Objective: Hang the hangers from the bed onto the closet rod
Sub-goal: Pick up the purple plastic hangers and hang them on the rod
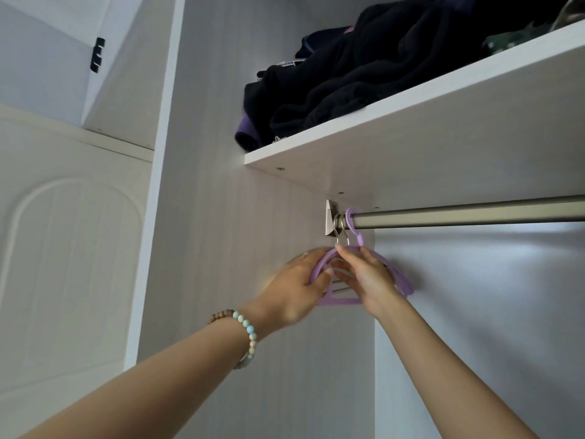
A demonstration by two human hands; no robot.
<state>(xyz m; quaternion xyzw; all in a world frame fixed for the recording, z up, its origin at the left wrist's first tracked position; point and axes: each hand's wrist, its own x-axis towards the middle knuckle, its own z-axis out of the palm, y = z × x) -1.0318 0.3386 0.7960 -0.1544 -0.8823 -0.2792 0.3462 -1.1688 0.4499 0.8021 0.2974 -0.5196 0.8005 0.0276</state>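
the view looks up into an open closet. a metal closet rod runs from a bracket on the closet's left side panel out to the right edge, just under a white shelf. a small bunch of purple hangers hangs at the far left end of the rod, just beside the bracket. one purple plastic hook loops over the rod, and two thin metal hooks sit over it on the bracket side, touching or nearly touching the purple one. how many hangers are in the bunch cannot be told, since the hands cover most of them.

both arms reach up from the near bottom edge. the left hand, with a beaded bracelet on its wrist, has its grip clamped on the left shoulder curve of the hangers, fingers curled round the purple plastic. the right hand has its grip closed on the top of the hangers right below the hooks, with one fingertip raised to the neck. the right shoulder of a hanger shows past the right hand, and a purple lower bar shows between the two wrists.

on the shelf lies a heap of dark clothes, with a bit of purple cloth at its left end. to the left of the closet stands a pale panelled door.
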